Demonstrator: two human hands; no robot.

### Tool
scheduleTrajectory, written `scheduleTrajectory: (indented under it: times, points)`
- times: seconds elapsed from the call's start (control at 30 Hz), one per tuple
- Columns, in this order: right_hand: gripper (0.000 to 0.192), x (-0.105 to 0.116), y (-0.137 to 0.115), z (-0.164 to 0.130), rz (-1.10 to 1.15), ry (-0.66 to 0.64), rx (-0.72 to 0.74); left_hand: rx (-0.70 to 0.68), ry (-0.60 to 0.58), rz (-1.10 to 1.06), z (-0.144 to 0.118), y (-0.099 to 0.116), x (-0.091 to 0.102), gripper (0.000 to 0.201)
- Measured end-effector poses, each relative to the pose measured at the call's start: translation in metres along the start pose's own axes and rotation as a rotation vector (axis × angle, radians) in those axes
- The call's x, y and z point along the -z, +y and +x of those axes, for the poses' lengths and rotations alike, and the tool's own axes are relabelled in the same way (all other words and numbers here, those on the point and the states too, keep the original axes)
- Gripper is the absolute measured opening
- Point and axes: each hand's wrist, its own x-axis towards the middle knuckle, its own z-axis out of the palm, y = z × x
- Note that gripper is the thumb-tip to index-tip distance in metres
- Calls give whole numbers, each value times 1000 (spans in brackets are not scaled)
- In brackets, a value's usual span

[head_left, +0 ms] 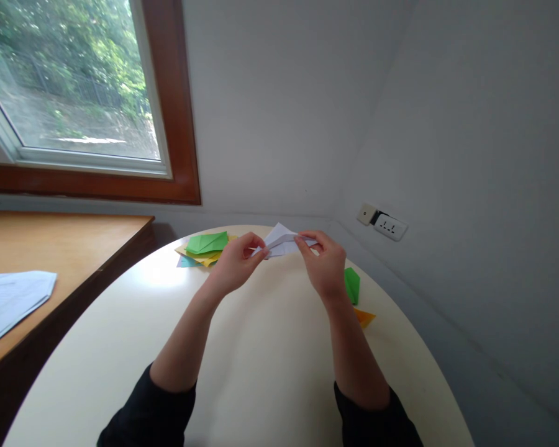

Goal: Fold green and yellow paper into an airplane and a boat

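A folded white paper (281, 238) is held up between my two hands, over the far part of the white round table (270, 347). My left hand (236, 264) pinches its left end between thumb and fingers. At the other end, my right hand (323, 261) grips the paper the same way. A raised point of the paper stands up in the middle, and its two ends are partly hidden by my fingers. Just left of my left hand lies a pile of coloured folded papers, with a green folded paper (207, 243) on top.
Beside my right forearm are another green paper piece (352, 285) and an orange paper piece (364, 318), both partly covered. A wooden desk (74, 236) with white sheets (13, 301) stands at left. Behind the table are a wall and a socket (390, 227).
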Motion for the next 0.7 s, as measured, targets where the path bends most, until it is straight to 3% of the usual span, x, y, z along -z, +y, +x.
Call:
scheduleTrajectory:
  times: [0.3,0.7]
  points:
    - [13,-3,1,-1,40,16,49,23,135,-67,3,0,1,16]
    - [16,-4,3,0,201,-86,-112,-21,183,-140,3,0,2,17]
